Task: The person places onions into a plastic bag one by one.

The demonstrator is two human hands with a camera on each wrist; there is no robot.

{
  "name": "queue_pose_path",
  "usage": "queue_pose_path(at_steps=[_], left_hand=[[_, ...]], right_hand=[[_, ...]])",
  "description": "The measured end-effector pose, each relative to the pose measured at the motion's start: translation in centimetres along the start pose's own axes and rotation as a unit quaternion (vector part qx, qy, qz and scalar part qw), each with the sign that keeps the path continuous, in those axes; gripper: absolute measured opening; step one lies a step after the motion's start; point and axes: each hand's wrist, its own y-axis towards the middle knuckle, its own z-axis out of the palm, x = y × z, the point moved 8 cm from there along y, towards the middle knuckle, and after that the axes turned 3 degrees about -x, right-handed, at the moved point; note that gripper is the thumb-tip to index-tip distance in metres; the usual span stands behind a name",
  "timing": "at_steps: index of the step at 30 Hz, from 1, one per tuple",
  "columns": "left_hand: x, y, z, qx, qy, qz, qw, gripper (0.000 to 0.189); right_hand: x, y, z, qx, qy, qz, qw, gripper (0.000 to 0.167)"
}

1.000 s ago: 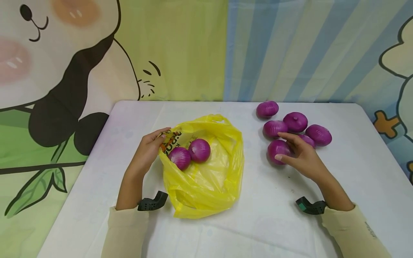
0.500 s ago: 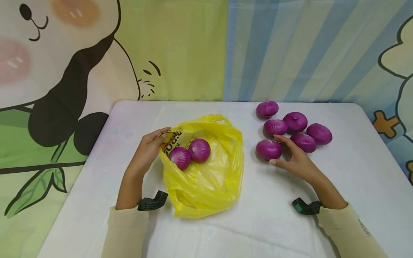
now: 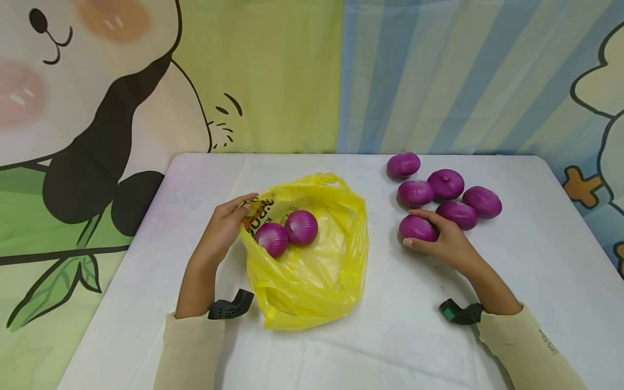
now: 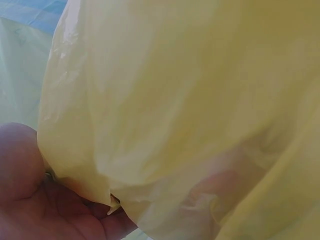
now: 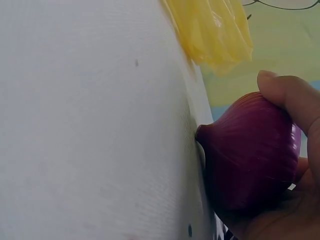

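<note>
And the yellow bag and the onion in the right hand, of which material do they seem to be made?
Yellow bag: probably thin, glossy plastic film; it creases, catches highlights and looks translucent in the left wrist view.
Onion: smooth, shiny purple surface with fine lines, like real onion skin; a plastic imitation is possible too.

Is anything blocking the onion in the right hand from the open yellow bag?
Nothing visible: between the onion in the right hand and the yellow bag lies only white tabletop. The five other loose onions sit behind the held one or to its right. Only the bag's right rim would likely need clearing.
</note>
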Motion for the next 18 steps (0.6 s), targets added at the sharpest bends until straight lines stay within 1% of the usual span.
queue_pose_path(at_steps=[8,13,18], left_hand=[[-0.2,-0.1,0.0,0.004,-0.009,0.001,1.0,0.044],[-0.3,-0.2,-0.2,-0.002,-0.004,0.005,1.0,0.043],[-0.3,-0.3,-0.2,0.0,-0.007,0.005,1.0,0.043]], right_hand=[[0.1,0.0,0.1,-0.002,0.006,-0.004,1.0,0.073],[0.6,0.0,0.0,0.002,0.015,-0.007,0.9999,0.071],[1.5,0.0,-0.2,-0.001,0.027,-0.02,0.9995,0.069]])
